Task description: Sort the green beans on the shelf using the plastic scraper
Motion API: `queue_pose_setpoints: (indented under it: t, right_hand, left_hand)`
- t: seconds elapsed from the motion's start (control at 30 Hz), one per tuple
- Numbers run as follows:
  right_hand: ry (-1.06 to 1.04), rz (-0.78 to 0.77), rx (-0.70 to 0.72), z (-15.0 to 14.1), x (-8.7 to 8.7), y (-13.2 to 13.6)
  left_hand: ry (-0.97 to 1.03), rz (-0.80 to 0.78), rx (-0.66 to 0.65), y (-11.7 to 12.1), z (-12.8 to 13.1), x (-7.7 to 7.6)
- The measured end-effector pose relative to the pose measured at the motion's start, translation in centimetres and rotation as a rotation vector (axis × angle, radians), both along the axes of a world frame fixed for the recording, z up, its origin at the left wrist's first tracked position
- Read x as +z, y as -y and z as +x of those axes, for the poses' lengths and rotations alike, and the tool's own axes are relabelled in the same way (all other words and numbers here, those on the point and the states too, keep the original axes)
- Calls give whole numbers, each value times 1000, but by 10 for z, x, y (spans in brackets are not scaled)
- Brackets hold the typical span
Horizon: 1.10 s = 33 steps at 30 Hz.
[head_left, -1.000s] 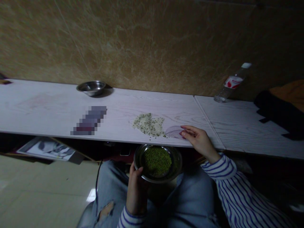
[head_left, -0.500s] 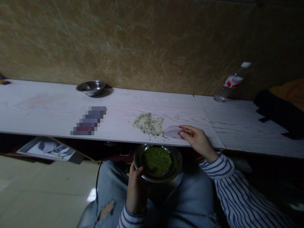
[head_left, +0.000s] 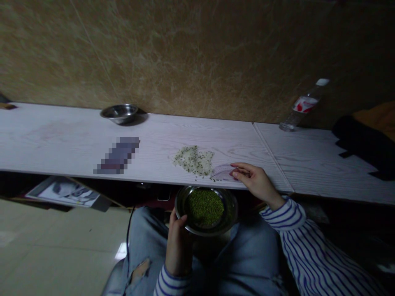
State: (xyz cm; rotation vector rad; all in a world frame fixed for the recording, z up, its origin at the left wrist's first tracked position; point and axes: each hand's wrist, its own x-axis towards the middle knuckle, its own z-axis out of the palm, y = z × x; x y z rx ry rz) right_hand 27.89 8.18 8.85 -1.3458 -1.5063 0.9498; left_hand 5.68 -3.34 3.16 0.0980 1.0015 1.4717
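My left hand [head_left: 179, 242] grips the left rim of a steel bowl [head_left: 230, 213], thumb over the edge. Small green beans [head_left: 205, 206], which look like mung beans, lie in it. The bowl is held above my lap, just below the table's front edge. A clear purple-tinted protractor [head_left: 221, 171] is pinched in my right hand [head_left: 251, 179], low over the tabletop. Its left end meets the edge of a flat pile of white rice-like grains [head_left: 193, 160] with green beans mixed in. A few loose beans lie near the table edge.
Another steel bowl [head_left: 119, 114] stands by the wall on the white table [head_left: 160, 135]. A pixelated flat object [head_left: 119, 155] lies left of the pile. A plastic bottle [head_left: 300, 109] and dark cloth [head_left: 364, 144] are at right. Open shelves [head_left: 74, 193] run below the tabletop.
The view has shifted slightly. The protractor has moved a tiny bit left against the pile's edge. Both hands keep their holds.
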Motion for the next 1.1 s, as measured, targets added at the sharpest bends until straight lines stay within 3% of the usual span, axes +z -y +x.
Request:
queue_pose_setpoints:
  t: [0.4, 0.77, 1.1]
  right_hand:
    - [5, 26, -12, 1, -1, 3]
    - [-13, 43, 30, -19, -2, 19]
    - [-32, 60, -27, -23, -5, 6]
  left_hand:
    - [-24, 7, -7, 1, 1, 0]
    - [18, 22, -34, 3, 0, 4]
    - [-17, 7, -10, 2, -3, 5]
